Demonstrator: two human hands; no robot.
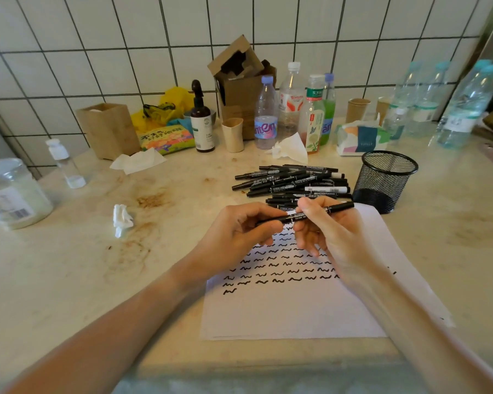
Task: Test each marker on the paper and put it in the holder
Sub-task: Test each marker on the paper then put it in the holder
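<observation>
A black marker [335, 208] lies level between both hands, just above the white paper [291, 311]. My left hand [236, 231] grips its left end and my right hand [330, 231] pinches its middle. The paper carries several rows of black squiggles. Behind the hands lies a pile of several black markers [291, 182]. The black mesh holder [384, 180] stands upright to the right of the pile, at the paper's far right corner; I cannot tell if it holds anything.
Along the tiled wall stand several bottles [265, 115], cardboard boxes [239, 81], paper cups [233, 135], a tissue pack [362, 136] and a wooden box [108, 129]. A crumpled tissue [122, 218] lies left of the paper, a large jar [10, 194] at far left.
</observation>
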